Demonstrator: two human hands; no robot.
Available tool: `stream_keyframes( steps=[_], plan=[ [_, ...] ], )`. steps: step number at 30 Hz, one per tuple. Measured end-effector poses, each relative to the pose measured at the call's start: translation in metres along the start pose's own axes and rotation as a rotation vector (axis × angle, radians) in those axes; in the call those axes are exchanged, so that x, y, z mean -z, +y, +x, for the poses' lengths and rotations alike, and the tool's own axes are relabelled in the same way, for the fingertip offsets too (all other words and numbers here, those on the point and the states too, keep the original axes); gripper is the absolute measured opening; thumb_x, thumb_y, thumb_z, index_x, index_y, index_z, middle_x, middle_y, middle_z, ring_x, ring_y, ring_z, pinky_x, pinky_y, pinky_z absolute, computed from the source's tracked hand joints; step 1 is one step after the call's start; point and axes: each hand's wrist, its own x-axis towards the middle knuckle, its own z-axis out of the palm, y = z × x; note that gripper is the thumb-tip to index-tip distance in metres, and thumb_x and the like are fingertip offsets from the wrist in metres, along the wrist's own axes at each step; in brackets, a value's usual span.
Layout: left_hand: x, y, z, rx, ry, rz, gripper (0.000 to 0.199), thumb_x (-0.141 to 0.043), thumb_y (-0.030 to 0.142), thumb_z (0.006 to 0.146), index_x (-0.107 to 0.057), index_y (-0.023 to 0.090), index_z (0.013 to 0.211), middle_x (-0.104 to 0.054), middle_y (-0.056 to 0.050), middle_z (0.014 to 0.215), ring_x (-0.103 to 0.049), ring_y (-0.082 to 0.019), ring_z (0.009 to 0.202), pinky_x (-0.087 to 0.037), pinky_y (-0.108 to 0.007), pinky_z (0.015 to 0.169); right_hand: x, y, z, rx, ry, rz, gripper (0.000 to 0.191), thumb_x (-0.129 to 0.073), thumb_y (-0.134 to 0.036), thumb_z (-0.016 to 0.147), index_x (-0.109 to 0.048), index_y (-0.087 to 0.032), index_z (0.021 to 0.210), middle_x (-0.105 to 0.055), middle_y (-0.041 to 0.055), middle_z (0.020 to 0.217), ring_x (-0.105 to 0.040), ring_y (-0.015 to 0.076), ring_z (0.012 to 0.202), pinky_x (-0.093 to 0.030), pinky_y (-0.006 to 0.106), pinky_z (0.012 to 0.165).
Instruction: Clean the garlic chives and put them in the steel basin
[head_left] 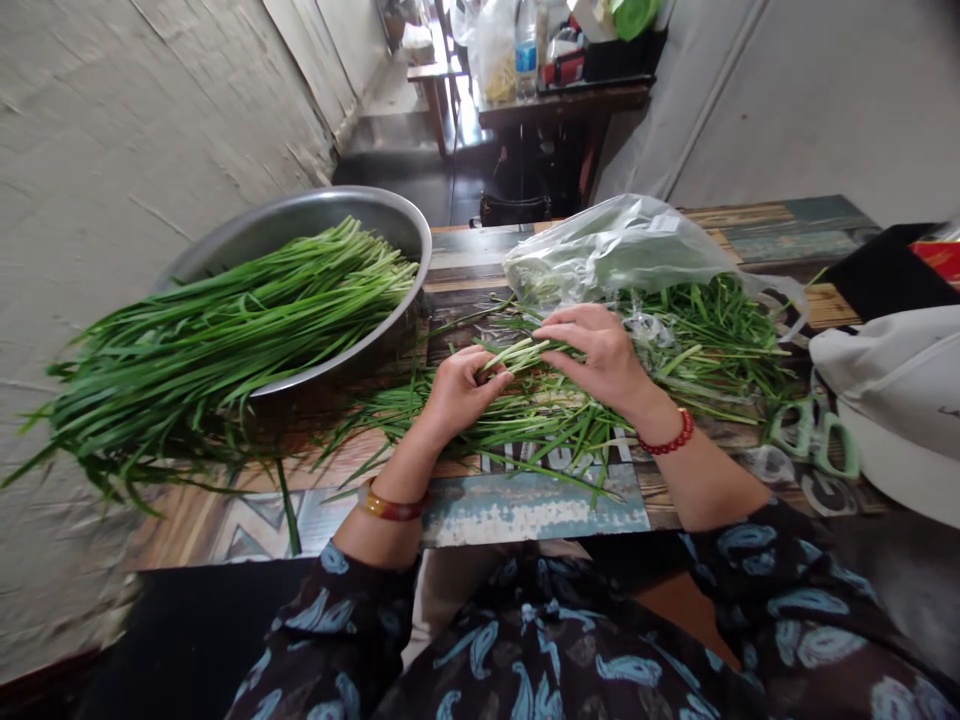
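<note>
A small bunch of garlic chives (516, 354) lies between my two hands, pale stem ends toward the right. My left hand (463, 388) is wrapped round the bunch. The fingers of my right hand (596, 355) close on its pale ends; whether they grip single stems is too small to tell. Loose chives (517, 425) are spread on the table below both hands. To the left, a large metal basin (420, 235) holds a thick heap of chives (247, 310) whose leaves hang over its rim. A clear plastic bag (622, 240) with more greens lies beyond my right hand.
Green-handled scissors (814, 438) and a white cap (892, 390) lie at the right of the patterned wooden table (540, 505). A wall (112, 180) stands close on the left. Farther back, a second table (566, 105) carries a water bottle (526, 50) and bags.
</note>
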Motion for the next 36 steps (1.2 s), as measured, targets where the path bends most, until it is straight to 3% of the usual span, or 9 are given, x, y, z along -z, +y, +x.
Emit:
stream_keyframes(
  steps=[5, 9, 14, 19, 24, 28, 31, 34, 36],
  plan=[
    [0.0, 0.001, 0.0, -0.001, 0.013, -0.001, 0.022, -0.069, 0.021, 0.082, -0.059, 0.016, 0.064, -0.042, 0.004, 0.06, -0.043, -0.011, 0.06, -0.032, -0.024, 0.059, -0.018, -0.005, -0.002, -0.128, 0.01, 0.241, 0.014, -0.07, -0.033, 0.089, -0.076, -0.023, 0.082, -0.075, 0.0051, 0.089, -0.066, 0.0213, 0.086, -0.05, 0.038, 0.084],
    [-0.001, 0.002, -0.001, -0.023, 0.044, 0.014, 0.023, -0.068, 0.02, 0.083, -0.058, 0.017, 0.063, -0.042, 0.004, 0.059, -0.043, -0.012, 0.06, -0.033, -0.025, 0.06, -0.025, -0.012, -0.001, -0.412, 0.039, 0.596, 0.013, -0.073, -0.034, 0.083, -0.076, -0.022, 0.081, -0.073, 0.0035, 0.084, -0.063, 0.0174, 0.077, -0.048, 0.032, 0.071],
    [-0.003, 0.001, -0.002, -0.054, 0.068, 0.059, 0.023, -0.067, 0.019, 0.084, -0.057, 0.018, 0.064, -0.046, 0.003, 0.062, -0.044, -0.012, 0.062, -0.034, -0.025, 0.06, -0.031, -0.02, 0.0, -0.729, 0.039, 1.01, 0.021, -0.081, -0.036, 0.071, -0.073, -0.02, 0.081, -0.069, 0.0008, 0.08, -0.058, 0.0136, 0.072, -0.045, 0.029, 0.07],
    [-0.005, 0.001, -0.001, -0.058, 0.069, 0.065, 0.023, -0.067, 0.02, 0.085, -0.056, 0.018, 0.064, -0.046, 0.003, 0.062, -0.044, -0.012, 0.061, -0.033, -0.025, 0.06, -0.034, -0.024, 0.0, -0.838, 0.044, 1.177, 0.028, -0.083, -0.041, 0.068, -0.071, -0.019, 0.08, -0.061, -0.0026, 0.071, -0.047, 0.0098, 0.065, -0.039, 0.026, 0.062],
    [-0.005, 0.0, -0.001, -0.041, 0.046, 0.092, 0.025, -0.067, 0.02, 0.084, -0.056, 0.018, 0.063, -0.044, 0.003, 0.062, -0.044, -0.012, 0.061, -0.032, -0.026, 0.058, -0.032, -0.022, 0.002, -0.863, 0.088, 1.234, 0.036, -0.084, -0.051, 0.067, -0.067, -0.02, 0.076, -0.06, -0.0015, 0.078, -0.049, 0.0102, 0.068, -0.042, 0.024, 0.062],
    [-0.003, -0.002, 0.0, -0.034, 0.059, 0.1, 0.026, -0.067, 0.019, 0.084, -0.055, 0.018, 0.061, -0.041, 0.004, 0.06, -0.044, -0.013, 0.061, -0.032, -0.026, 0.06, -0.018, -0.005, 0.004, -0.784, 0.291, 1.113, 0.039, -0.078, -0.058, 0.075, -0.062, -0.022, 0.077, -0.058, -0.0018, 0.076, -0.051, 0.0109, 0.068, -0.045, 0.025, 0.063],
    [0.0, -0.001, 0.001, -0.028, 0.076, 0.085, 0.029, -0.065, 0.02, 0.084, -0.051, 0.018, 0.06, -0.041, 0.004, 0.06, -0.043, -0.013, 0.061, -0.033, -0.026, 0.061, -0.002, 0.012, 0.004, -0.64, 0.396, 0.771, 0.037, -0.066, -0.058, 0.087, -0.061, -0.023, 0.076, -0.059, -0.0012, 0.071, -0.052, 0.0127, 0.066, -0.046, 0.028, 0.066],
    [0.004, 0.0, 0.002, -0.02, 0.107, 0.073, 0.026, -0.062, 0.022, 0.085, -0.05, 0.019, 0.062, -0.042, 0.004, 0.061, -0.043, -0.013, 0.062, -0.033, -0.027, 0.062, 0.012, 0.024, 0.003, -0.471, 0.319, 0.333, 0.039, -0.053, -0.05, 0.096, -0.062, -0.022, 0.07, -0.063, 0.0022, 0.071, -0.058, 0.017, 0.072, -0.048, 0.033, 0.075],
    [0.006, 0.001, 0.002, -0.004, 0.118, 0.072, 0.026, -0.061, 0.024, 0.085, -0.049, 0.019, 0.063, -0.042, 0.004, 0.062, -0.043, -0.013, 0.062, -0.033, -0.027, 0.061, 0.015, 0.028, 0.001, -0.37, 0.215, 0.151, 0.029, -0.056, -0.041, 0.095, -0.067, -0.022, 0.077, -0.068, 0.0055, 0.084, -0.061, 0.0196, 0.079, -0.049, 0.036, 0.079]
  ],
)
